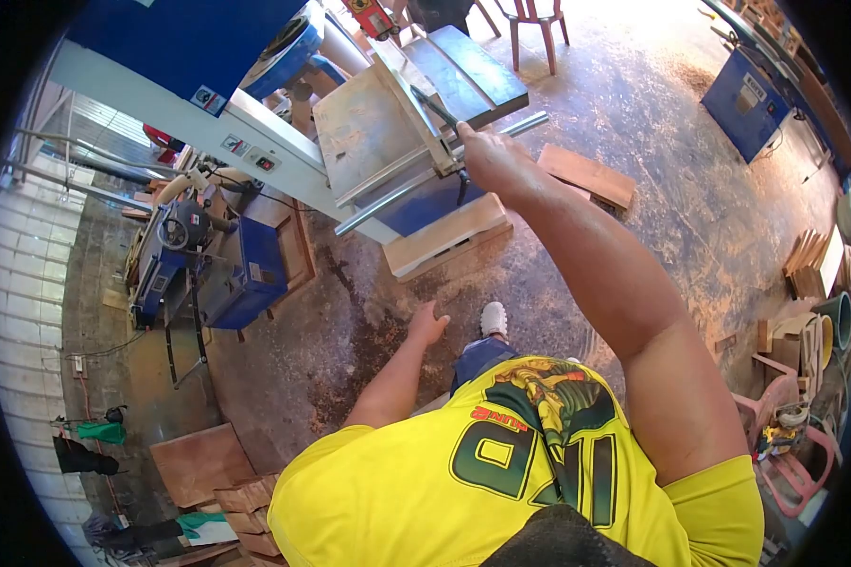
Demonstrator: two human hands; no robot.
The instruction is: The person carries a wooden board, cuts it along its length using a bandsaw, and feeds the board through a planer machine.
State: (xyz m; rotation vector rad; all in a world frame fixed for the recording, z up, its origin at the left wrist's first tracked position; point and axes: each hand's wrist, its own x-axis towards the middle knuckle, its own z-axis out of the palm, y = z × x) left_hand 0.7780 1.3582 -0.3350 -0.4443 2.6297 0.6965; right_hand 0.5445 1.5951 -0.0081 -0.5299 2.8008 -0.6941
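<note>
My right hand point(490, 161) reaches forward to the band saw's fence point(414, 113), its fingers closed at the near end of a dark, narrow object point(435, 106) lying along the fence. What exactly the fingers grip is too small to tell. Left of the fence lies the saw's pale table point(364, 132), with a metal rail point(392, 200) along its near edge. My left hand point(429, 324) hangs low over the floor, left of a white shoe, touching nothing. Its fingers are apart and hold nothing.
Wooden boards point(449, 236) lie at the saw's base, and more boards point(588, 177) lie to the right. A blue machine point(241, 274) stands at left, a blue cabinet point(747, 102) at upper right. Stacked wood point(246, 510) is at lower left, a red chair point(535, 28) at the top.
</note>
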